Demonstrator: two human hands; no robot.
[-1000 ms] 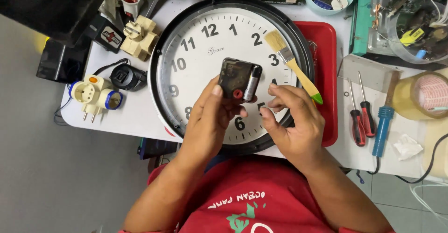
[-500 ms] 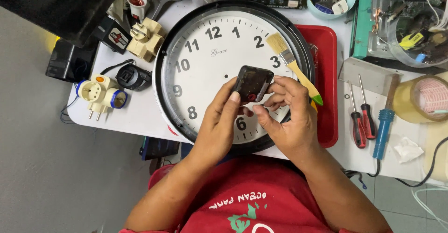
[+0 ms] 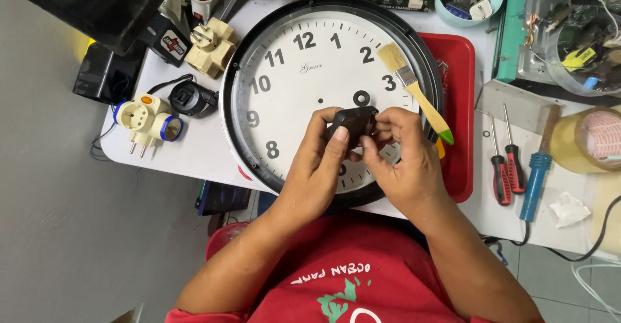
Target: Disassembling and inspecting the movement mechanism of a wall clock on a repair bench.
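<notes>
1. Black plastic makes up the small clock movement (image 3: 352, 123), which is pinched between both hands above the lower half of the wall clock (image 3: 304, 83).
2. Left hand (image 3: 320, 164) closes on the movement from the left, thumb over its near face.
3. Right hand (image 3: 404, 158) closes on it from the right, fingertips at its right edge.
4. White dial, black numerals and a black rim mark the clock, which lies flat on the white table (image 3: 187, 158).
5. Resting on the dial's right side is a paintbrush (image 3: 414, 90) with a yellow handle and green tip, reaching over the red tray (image 3: 458, 70).
6. At upper left lies a small black box with a red-and-white label (image 3: 169, 41), beside beige plug adapters (image 3: 212, 50).
7. On the right lie two red-handled screwdrivers (image 3: 504, 167), a blue tool (image 3: 535, 180) and a roll of tan tape (image 3: 592, 140).
</notes>
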